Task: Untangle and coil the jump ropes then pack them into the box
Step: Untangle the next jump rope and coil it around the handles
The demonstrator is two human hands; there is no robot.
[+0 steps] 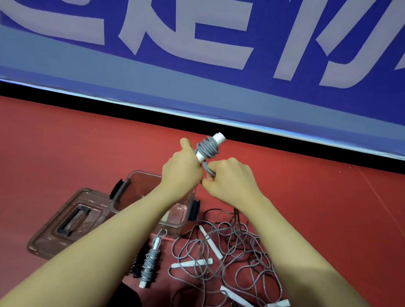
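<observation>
Gripping one rope handle (210, 147), both hands (183, 167) (229, 178) hover over red floor (55, 144).

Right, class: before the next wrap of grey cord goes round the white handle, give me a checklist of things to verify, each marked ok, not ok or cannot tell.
1. Left hand grips the white handle firmly: ok.
2. Right hand pinches the grey cord close to the handle: ok.
3. Turns already on the handle sit tight and bunched together: ok.
4. Cord trailing down to the tangled pile runs free of knots: not ok, loops cross many times.
5. Clear box is open, lid lying beside it: ok.
6. Finished coiled rope is packed in the box: not ok, it lies on the floor.
</observation>
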